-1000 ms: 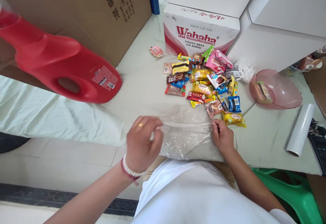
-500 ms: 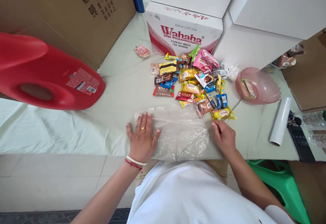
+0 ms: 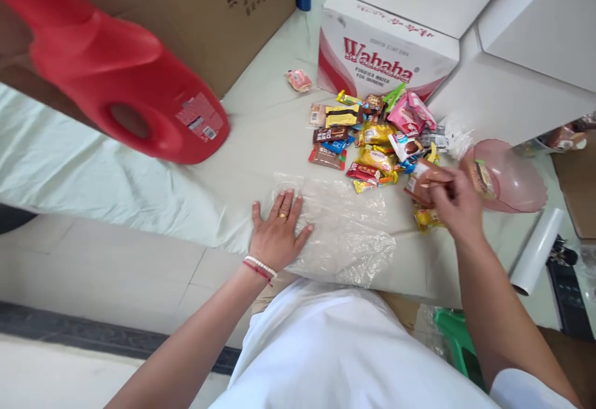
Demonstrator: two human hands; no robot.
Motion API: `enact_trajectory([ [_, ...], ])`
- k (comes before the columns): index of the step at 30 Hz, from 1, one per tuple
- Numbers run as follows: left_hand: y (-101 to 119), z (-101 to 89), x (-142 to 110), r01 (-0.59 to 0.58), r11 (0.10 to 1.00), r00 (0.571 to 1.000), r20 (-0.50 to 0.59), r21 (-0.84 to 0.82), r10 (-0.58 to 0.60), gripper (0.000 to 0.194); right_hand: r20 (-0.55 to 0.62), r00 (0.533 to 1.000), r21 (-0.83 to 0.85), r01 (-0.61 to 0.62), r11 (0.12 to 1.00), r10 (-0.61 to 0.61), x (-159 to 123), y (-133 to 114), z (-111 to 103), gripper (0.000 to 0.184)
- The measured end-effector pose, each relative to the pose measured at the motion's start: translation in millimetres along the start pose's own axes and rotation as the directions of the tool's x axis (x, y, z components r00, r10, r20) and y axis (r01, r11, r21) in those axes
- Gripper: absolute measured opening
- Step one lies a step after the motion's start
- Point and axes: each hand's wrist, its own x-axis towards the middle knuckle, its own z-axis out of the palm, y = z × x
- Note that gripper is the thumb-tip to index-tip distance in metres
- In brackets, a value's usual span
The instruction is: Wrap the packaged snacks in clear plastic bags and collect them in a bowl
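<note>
My left hand (image 3: 278, 232) lies flat with fingers spread on the left part of a clear plastic bag (image 3: 344, 229), which is spread on the cloth-covered table. At the right front of a heap of wrapped snacks (image 3: 377, 133), my right hand (image 3: 459, 204) pinches a brown snack packet (image 3: 421, 182), blurred by motion. Under that hand a yellow-wrapped snack (image 3: 426, 218) shows in part. Just right of the hand stands a pink translucent bowl (image 3: 516, 179) with a snack packet (image 3: 482, 178) inside.
Behind the heap stands a white Wahaba-printed water box (image 3: 386, 55). A red jug (image 3: 153, 98) is at the left before a cardboard box (image 3: 261, 30). One pink packet (image 3: 298, 80) lies apart. At right are a white roll (image 3: 537, 251) and a green stool (image 3: 459, 341).
My right hand has moved from the bag's right edge up and right to the heap and taken hold of the brown snack packet. My left hand stays flat on the bag; the view has turned.
</note>
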Motion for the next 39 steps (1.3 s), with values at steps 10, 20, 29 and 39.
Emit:
enact_trajectory([
  [10, -1.6, -1.0, -18.7, -0.033, 0.999, 0.999, 0.0, -0.004, 0.033, 0.08, 0.753, 0.476, 0.373, 0.26, 0.891, -0.454, 7.4, -115.5, 53.4, 0.036],
  [20, -6.7, -5.6, -24.3, 0.066, 0.996, 0.997, -0.037, -0.058, -0.068, 0.058, 0.639, 0.674, -0.079, 0.536, 0.841, -0.37, -54.8, -135.5, 78.0, 0.05],
  [29, -19.6, -5.0, -25.9, 0.07, 0.995, 0.997, -0.02, -0.07, -0.072, 0.068, 0.426, 0.856, -0.124, 0.376, 0.918, -0.293, -41.0, -95.4, 47.0, 0.064],
  [39, -31.2, -11.6, -47.5, -0.076, 0.996, 0.921, -0.386, -0.041, 0.054, 0.063, 0.606, 0.635, 0.108, 0.531, 0.84, -0.479, -68.5, -141.4, 81.3, 0.053],
])
